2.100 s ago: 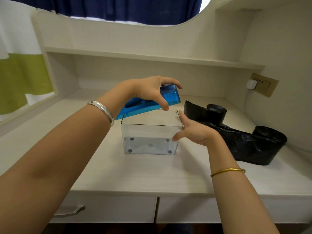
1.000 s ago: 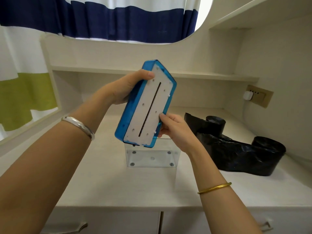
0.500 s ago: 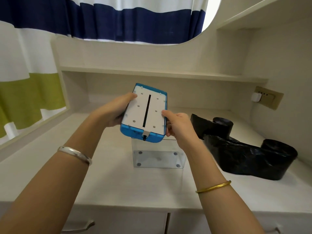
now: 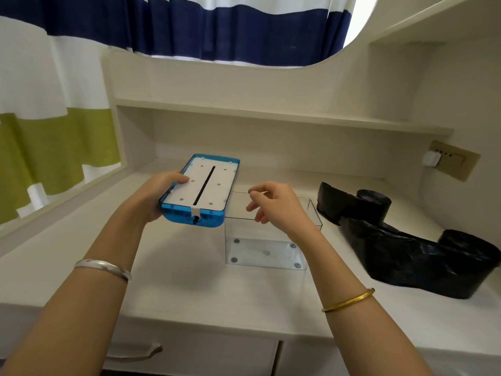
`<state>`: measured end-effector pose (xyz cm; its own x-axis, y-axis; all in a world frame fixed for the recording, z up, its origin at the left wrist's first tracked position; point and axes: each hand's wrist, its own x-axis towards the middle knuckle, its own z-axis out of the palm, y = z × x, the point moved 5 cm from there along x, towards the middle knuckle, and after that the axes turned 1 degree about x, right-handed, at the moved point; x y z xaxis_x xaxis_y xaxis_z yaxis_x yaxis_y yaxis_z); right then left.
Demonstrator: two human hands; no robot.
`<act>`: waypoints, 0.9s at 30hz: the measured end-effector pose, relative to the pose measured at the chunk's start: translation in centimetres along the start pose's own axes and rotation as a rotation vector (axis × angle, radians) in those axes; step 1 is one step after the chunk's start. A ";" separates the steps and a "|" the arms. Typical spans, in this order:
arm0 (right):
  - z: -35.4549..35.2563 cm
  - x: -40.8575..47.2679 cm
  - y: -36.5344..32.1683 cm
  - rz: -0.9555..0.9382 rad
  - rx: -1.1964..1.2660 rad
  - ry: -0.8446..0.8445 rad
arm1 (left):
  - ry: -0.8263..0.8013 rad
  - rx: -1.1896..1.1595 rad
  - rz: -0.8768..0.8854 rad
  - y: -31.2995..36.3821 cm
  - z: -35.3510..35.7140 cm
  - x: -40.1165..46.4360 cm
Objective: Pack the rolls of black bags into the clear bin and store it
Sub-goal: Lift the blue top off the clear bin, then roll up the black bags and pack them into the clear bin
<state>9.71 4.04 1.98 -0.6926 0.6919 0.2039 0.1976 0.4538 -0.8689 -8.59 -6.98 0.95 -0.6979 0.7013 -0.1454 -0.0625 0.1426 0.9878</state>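
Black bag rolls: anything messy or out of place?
Yes. The two black bag rolls on the desk, right of the clear bin, have come partly unwound; a crumpled strip joins them. Bin empty.

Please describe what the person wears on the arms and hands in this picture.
Both forearms are bare, with no sleeves in view. The left wrist carries a broad silver bangle. The right wrist carries a thin gold bangle. The left hand and right hand show no gloves; rings cannot be made out.

Both forearms reach forward — the left hand (image 4: 160, 196) gripped with thumb on top, the right hand (image 4: 273, 206) empty, fingers loosely curled.
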 end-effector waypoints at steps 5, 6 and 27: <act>0.2 0.3 0.7 0.000 0.039 -0.034 | 0.046 -0.049 -0.130 -3.6 -1.7 1.2; 0.1 0.4 0.9 0.012 0.066 -0.045 | 0.044 -0.022 -0.138 -4.3 -1.7 1.3; -0.3 0.7 1.6 0.042 0.245 -0.091 | 0.063 0.424 -0.042 -7.0 0.5 2.7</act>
<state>9.73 5.41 0.92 -0.7491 0.6489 0.1335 0.0615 0.2687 -0.9613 -9.65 -5.74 -6.43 -0.7442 0.6463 -0.1686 0.1972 0.4538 0.8690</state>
